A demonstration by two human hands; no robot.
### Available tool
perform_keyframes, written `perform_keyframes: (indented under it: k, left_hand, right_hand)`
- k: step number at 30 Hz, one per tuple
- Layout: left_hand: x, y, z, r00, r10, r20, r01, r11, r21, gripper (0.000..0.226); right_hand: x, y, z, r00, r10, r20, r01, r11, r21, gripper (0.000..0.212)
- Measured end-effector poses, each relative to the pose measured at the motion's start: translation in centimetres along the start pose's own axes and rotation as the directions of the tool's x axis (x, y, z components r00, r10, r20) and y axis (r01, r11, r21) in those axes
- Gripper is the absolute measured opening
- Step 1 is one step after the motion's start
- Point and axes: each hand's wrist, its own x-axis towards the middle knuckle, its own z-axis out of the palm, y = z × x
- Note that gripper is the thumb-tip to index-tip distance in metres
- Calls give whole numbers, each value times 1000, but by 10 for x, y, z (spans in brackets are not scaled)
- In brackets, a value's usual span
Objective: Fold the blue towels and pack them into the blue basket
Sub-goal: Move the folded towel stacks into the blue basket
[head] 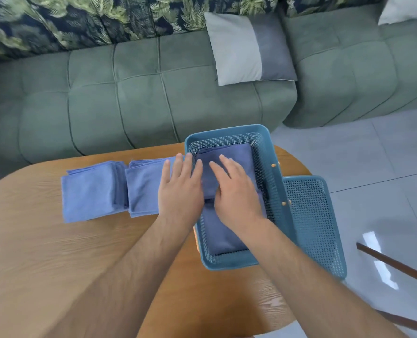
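Towels all the same soft mid-blue, looking a shade darker down inside the basket. Two folded ones already in the blue basket (227, 132): far towel (234, 152) up by the back wall, near towel (222, 235) by the front wall, meeting somewhere under the hands. Basket itself teal plastic with mesh-pattern walls, standing on the table's right end.

Right hand (236, 191) flat on the far towel, fingers straight and a bit spread, pinching nothing. Left hand (180, 191) flat too, fingers straight, lying across the basket's left rim with fingertips over the far towel; can't tell how much of it actually touches.

Two more folded piles out on the table left of the basket, side by side: left stack (88, 191) and right stack (144, 186), the latter partly under the left hand. Matching mesh lid (312, 223) just beside the basket's right wall, reaching past the table edge.

Table (56, 252) rounded, orange-brown wood grain. Beyond it, green tufted sofa (129, 93) with a two-tone grey cushion (249, 50) and leaf-print back cushions (80, 18). Pale glossy floor tiles (373, 154) off to the right.
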Motion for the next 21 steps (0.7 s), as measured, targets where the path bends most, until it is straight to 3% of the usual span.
perform_keyframes:
  k: [3, 8, 10, 13, 17, 21]
  left_hand:
    - [-15, -29, 1, 996, -84, -17, 81, 985, -151, 45]
    - [-34, -81, 16, 958, -234, 167, 274, 919, -282, 42]
    - [-43, -98, 26, 906, -293, 305, 380, 880, -285, 50]
    - [-52, -115, 55, 841, -332, 428, 478, 826, -298, 57]
    - [-58, -115, 83, 794, -333, 509, 555, 739, -382, 60]
    - [-56, -121, 96, 803, -368, 469, 578, 672, -463, 56]
  right_hand:
    - [2, -39, 8, 991, -108, -74, 108, 994, -5, 50]
    - [11, -103, 41, 987, -154, 51, 155, 988, 0, 43]
    - [18, -119, 58, 971, -103, 218, 105, 994, 3, 52]
    - [27, -125, 78, 912, 80, 403, -18, 988, -155, 69]
    - [31, -116, 103, 825, 296, 482, -180, 945, -272, 78]
    - [31, -111, 123, 772, 406, 489, -268, 906, -329, 84]
